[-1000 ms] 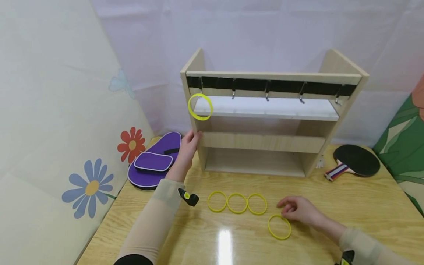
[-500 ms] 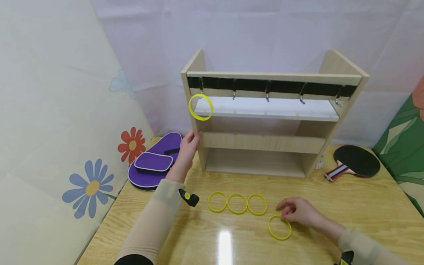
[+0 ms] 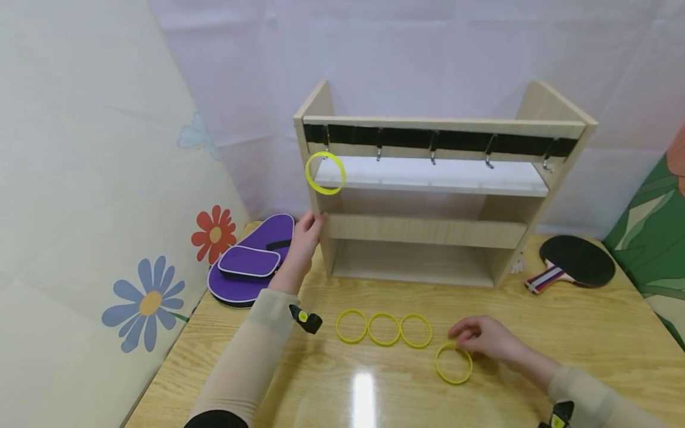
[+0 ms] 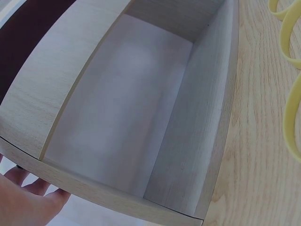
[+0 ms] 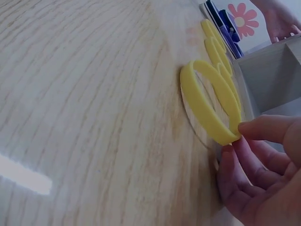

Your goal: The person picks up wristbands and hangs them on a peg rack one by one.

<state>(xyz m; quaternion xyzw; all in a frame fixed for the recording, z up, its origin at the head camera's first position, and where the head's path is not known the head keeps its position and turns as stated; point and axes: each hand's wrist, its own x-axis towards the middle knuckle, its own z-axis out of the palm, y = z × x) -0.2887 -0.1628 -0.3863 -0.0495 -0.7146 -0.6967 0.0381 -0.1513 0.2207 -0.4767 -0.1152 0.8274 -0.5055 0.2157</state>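
Observation:
My right hand (image 3: 489, 340) pinches a yellow wristband (image 5: 203, 107) between thumb and fingertips. In the right wrist view this band tilts up, its near edge raised off the wood. Left of it, three more yellow wristbands (image 3: 351, 342) lie flat in a row. Another yellow wristband (image 3: 324, 191) hangs from the leftmost hook (image 3: 327, 138) of a small wooden shelf (image 3: 425, 230). My left hand (image 3: 304, 245) grips that shelf's left side panel, with fingers against its outer face in the left wrist view. The thumb is hard to make out there.
Several metal hooks on a black strip (image 3: 407, 136) run across the shelf's upper front. A purple paddle case (image 3: 248, 261) lies left of the shelf. To the right rests a black table tennis paddle (image 3: 580, 261). All stand on a wooden table (image 3: 299, 380) before a pale backdrop.
The right hand has taken hold of the nearest wristband and tilted it up slightly. The left hand stays on the shelf's side panel.

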